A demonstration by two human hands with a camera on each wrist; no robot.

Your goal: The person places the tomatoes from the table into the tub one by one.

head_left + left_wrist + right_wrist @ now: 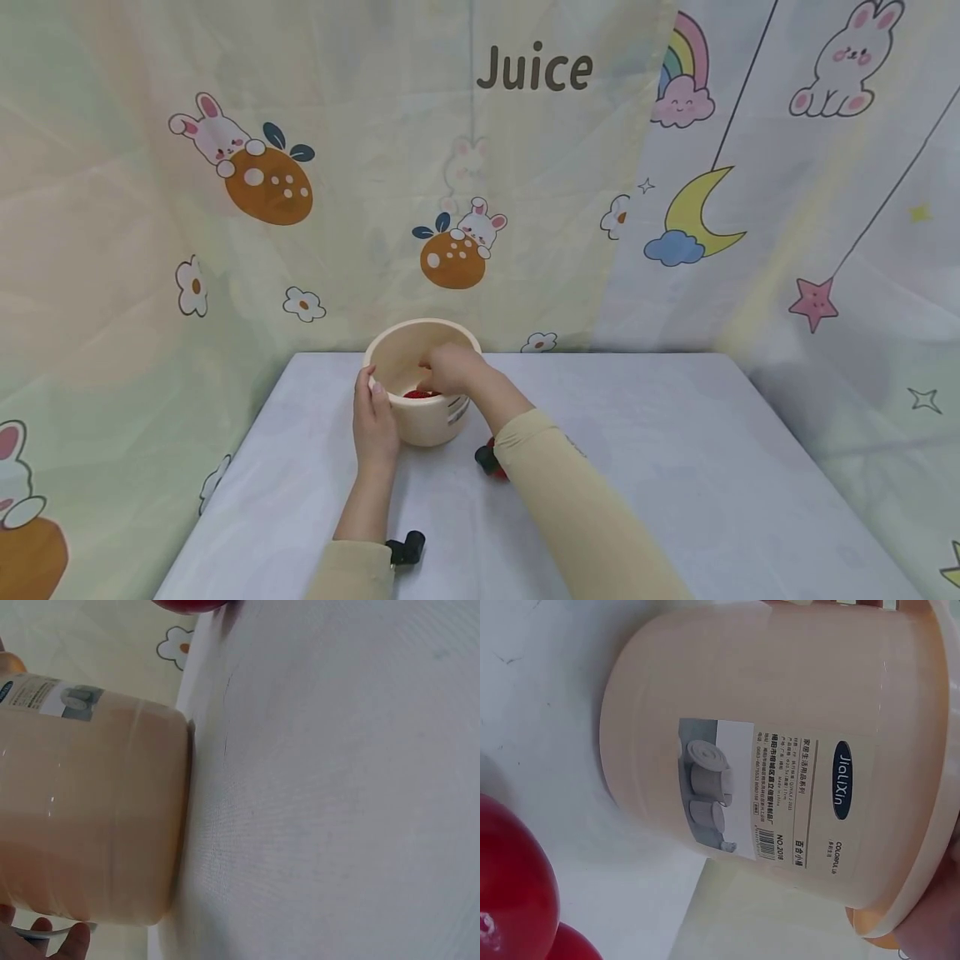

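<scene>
A cream plastic bucket (429,423) stands upright on the white table, its printed label (780,795) facing the right wrist camera. At its left side my left hand (377,429) holds the wall near the rim; in the left wrist view some of its fingers (73,943) show beside a thin grey handle. My right hand (455,369) reaches over the rim into the bucket, with its fingertips partly hidden. Just below it, something red (417,394) lies inside. Two glossy red rounded things (514,881) rest on the table close by the bucket.
Small black cameras sit at both wrists, the left one (407,549) in plain sight. Behind the white-covered table (637,467) hangs a printed cloth (360,167) with rabbits and flowers. My right sleeve (585,508) partly covers the red things on the table.
</scene>
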